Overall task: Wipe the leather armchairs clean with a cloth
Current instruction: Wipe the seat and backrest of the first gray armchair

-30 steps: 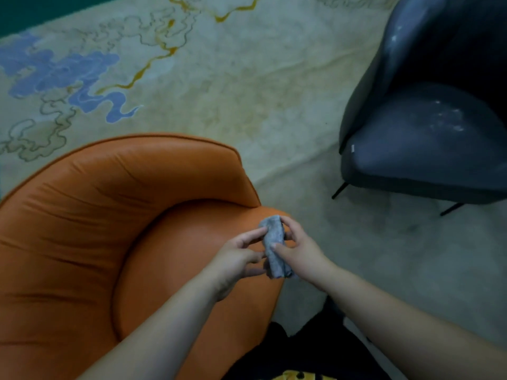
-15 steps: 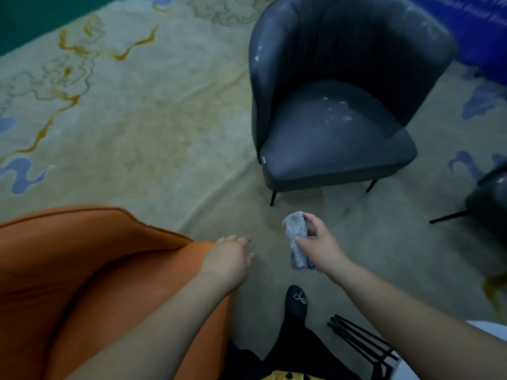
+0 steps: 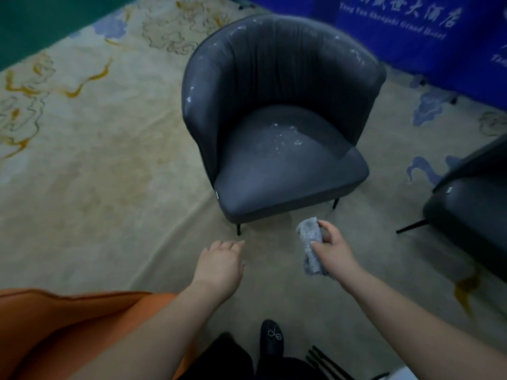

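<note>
Straight ahead, at about twelve o'clock from the person, stands the dark grey armchair (image 3: 277,119), its curved back and seat facing the camera, with pale whitish smears on the seat cushion and along the top of the backrest. Low in front of it, at roughly one o'clock, the right hand (image 3: 333,249) grips a rolled grey cloth (image 3: 311,249); the fingers curl over its top and the thumb presses its side, and the cloth's lower end hangs below the palm. Cloth and chair are apart, the cloth just short of the seat's front edge. The left hand (image 3: 219,266) hovers palm down at about eleven o'clock, fingers relaxed and loosely extended, holding nothing and touching nothing.

Down at eight o'clock, the orange armchair (image 3: 68,325) fills the lower left corner, partly under the left forearm. At three o'clock a second dark armchair (image 3: 472,215) is cut by the frame edge. All stand on a pale patterned carpet (image 3: 96,174) with yellow and blue swirls. At six o'clock a dark shoe (image 3: 271,338) shows between the arms, and a blue banner (image 3: 411,31) with white lettering runs along at one to two o'clock.
</note>
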`<state>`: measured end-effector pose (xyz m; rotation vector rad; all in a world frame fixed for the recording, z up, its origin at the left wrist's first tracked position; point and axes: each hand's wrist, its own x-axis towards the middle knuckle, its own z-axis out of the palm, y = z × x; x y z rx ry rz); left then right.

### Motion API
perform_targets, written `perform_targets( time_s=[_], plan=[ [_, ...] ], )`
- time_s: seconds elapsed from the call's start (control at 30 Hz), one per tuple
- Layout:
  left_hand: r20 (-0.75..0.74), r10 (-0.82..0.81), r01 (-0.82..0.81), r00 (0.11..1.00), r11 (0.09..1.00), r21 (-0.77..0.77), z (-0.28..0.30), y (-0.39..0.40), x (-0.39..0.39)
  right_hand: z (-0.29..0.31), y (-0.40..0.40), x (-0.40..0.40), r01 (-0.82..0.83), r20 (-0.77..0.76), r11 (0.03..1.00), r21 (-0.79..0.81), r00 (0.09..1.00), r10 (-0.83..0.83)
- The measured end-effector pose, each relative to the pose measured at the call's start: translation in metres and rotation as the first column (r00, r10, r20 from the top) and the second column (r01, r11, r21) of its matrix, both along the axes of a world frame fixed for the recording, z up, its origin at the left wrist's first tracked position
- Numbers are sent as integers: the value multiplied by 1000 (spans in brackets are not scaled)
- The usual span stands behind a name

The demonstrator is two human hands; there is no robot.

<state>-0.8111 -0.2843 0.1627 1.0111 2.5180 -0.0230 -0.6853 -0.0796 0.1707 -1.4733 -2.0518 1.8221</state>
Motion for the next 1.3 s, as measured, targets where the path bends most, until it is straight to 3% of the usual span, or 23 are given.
perform_targets(
  time_s=[0.37,0.83,1.03,1.3],
  plan=[
    [19,-41,41,999,999,12,-22,70,-86,-20,60,-78,47,3,999,22,999,-47],
    [-88,-52,47,995,998,-51,-28,154,-240,-26,178,-196,65,20,989,130,997,-68],
    [-65,4,-7,998,998,-56,-45,206,-253,-39,241,-230,11,48,994,112,999,-17],
    [-72,222,-225,973,973,-51,-73,274,-267,-70,326,-271,-155,60,985,76,987,150]
  ],
)
